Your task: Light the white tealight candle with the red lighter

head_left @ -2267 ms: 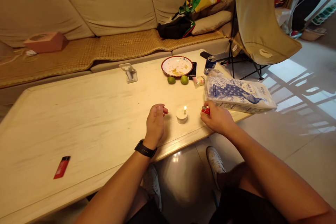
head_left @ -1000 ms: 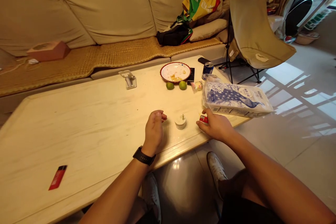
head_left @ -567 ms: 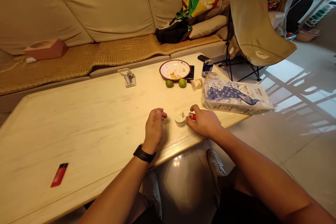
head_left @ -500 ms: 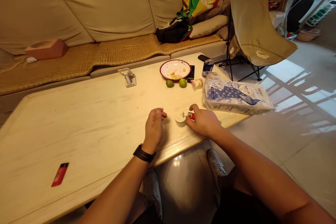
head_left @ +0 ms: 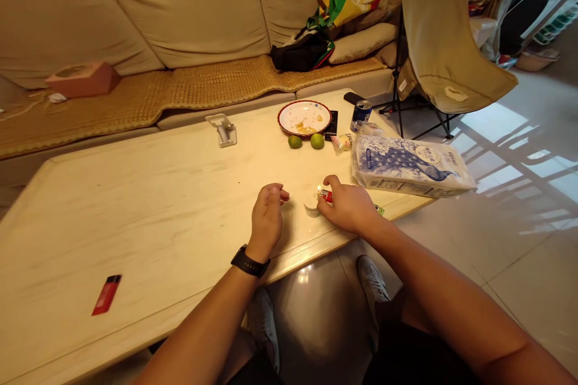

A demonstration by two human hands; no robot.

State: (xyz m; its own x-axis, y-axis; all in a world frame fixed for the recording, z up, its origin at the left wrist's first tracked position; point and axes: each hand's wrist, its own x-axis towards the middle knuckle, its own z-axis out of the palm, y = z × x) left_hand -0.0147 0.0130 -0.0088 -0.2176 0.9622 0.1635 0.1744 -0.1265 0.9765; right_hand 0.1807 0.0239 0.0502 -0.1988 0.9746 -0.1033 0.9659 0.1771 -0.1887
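Note:
My right hand [head_left: 347, 207] is closed around a red lighter [head_left: 327, 195], its metal top pointing left. A small bright flame [head_left: 320, 188] shows at that top. Just below it, a small white round candle [head_left: 311, 210] stands on the table, its upper part partly hidden by the lighter and fingers. To the left of the candle, my left hand [head_left: 267, 213] is held with fingers slightly curled and apart, empty and not touching the candle. A black watch is on that wrist.
On the pale table [head_left: 158, 210] lie a red-and-black item [head_left: 107, 295], a white holder [head_left: 222, 130], two green limes [head_left: 317, 141], a plate with scraps [head_left: 285, 126], a blue can [head_left: 361, 113] and a tissue pack [head_left: 406, 162]. A sofa and folding chair stand behind.
A flame now shows at the lighter's top, where none was visible before. The lighter has risen slightly over the candle. My left hand stays nearly in place, and the view has shifted a little.

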